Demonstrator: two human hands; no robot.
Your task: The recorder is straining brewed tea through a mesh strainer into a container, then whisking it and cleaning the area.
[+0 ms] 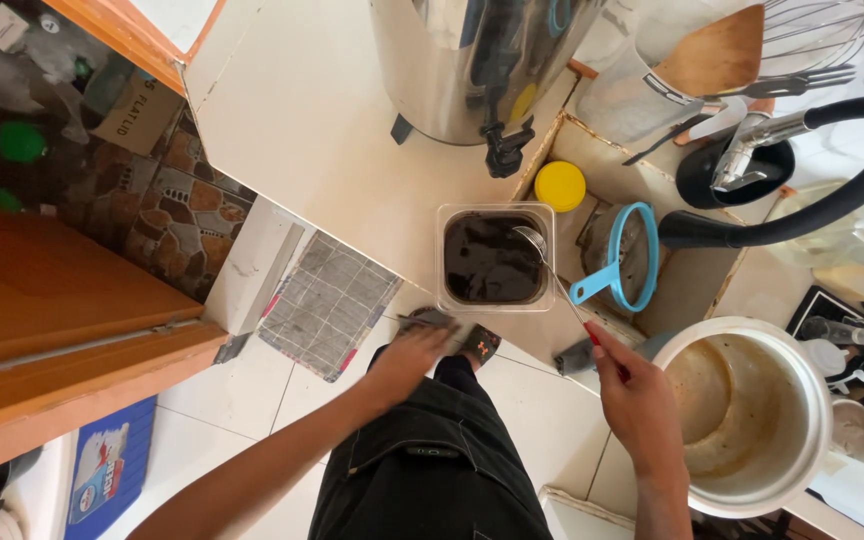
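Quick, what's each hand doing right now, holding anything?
Left hand: pressed on a grey cloth at the counter edge.
Right hand: closed on a spoon over the dark-filled container.

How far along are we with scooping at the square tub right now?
Done: the clear square tub on the white counter already holds dark contents nearly to its rim. In hand: the right hand holds a metal spoon, bowl over the tub; the left hand presses a grey cloth at the counter edge. Left: the big white pot shows only brownish residue.
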